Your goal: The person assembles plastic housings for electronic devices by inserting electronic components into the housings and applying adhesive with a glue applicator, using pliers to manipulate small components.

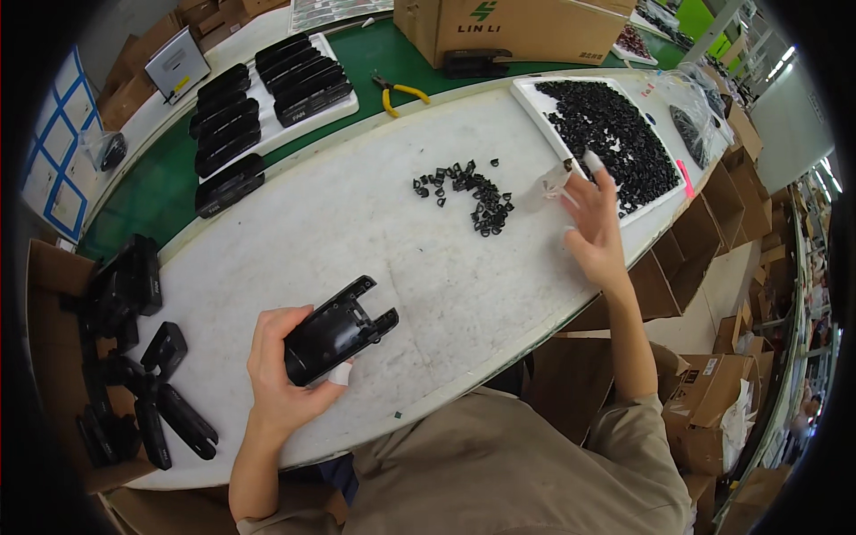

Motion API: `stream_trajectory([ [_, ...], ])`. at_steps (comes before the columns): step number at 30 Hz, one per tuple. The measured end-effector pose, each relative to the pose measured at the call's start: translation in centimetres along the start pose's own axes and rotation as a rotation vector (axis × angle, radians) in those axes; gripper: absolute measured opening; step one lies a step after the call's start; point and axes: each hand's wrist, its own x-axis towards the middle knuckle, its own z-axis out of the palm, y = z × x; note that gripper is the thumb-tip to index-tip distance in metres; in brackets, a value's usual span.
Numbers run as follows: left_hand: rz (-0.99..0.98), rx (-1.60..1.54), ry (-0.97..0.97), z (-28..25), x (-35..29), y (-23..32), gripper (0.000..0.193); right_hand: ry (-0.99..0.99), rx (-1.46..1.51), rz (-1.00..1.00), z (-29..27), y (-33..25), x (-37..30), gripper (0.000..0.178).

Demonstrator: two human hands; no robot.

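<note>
My left hand [278, 366] grips a black plastic housing [332, 332] by its sides, tilted above the table, with its hollow side and two-pronged end showing. White coverings sit on some fingertips of both hands. My right hand [596, 223] is raised at the near left edge of a white tray [535, 100] full of small black clips [615, 134]; its fingers are apart. A small dark spot shows by one fingertip, too small to make out. Loose small black parts [489, 207] lie in a scattered pile on the white tabletop, left of that hand.
Rows of black housings [227, 134] stand on a white board at the back left. Yellow-handled pliers [397, 94] lie beside them. A cardboard box [508, 31] stands at the back. More housings spill from an open carton [53, 357] at left. Clear plastic bags [700, 107] lie right.
</note>
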Motion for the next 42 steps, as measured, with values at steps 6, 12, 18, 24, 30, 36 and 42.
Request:
stream_trajectory([
  [6, -0.006, 0.009, 0.021, 0.0, 0.4, -0.2, 0.054, 0.358, -0.159, -0.265, 0.1, -0.3, -3.6, 0.029],
  [12, -0.022, -0.007, 0.048, 0.0, 0.2, -0.2, 0.053, -0.177, -0.584, -0.485, 4.6, -3.3, -1.6, 0.032],
  [18, -0.023, -0.002, 0.037, 0.0, 0.1, -0.2, 0.054, -0.258, -0.637, -0.455, 6.1, -3.2, 1.0, 0.034],
  [24, 0.037, 0.045, 0.025, 0.1, 0.1, -0.2, 0.056, -0.296, -0.671, -0.347, 7.0, -3.4, 1.9, 0.040],
  [30, 0.059, 0.073, 0.001, 0.1, 0.0, -0.3, 0.056, -0.325, -0.595, -0.140, 7.1, -3.9, 3.2, 0.036],
  [36, 0.055, 0.085, -0.013, 0.1, 0.0, -0.4, 0.057, -0.377, -0.394, -0.023, 7.1, -5.4, 2.2, 0.040],
  [42, 0.055, 0.096, -0.004, 0.1, 0.1, -0.4, 0.057, -0.545, -0.346, 0.043, 8.3, -5.9, 0.7, 0.043],
])
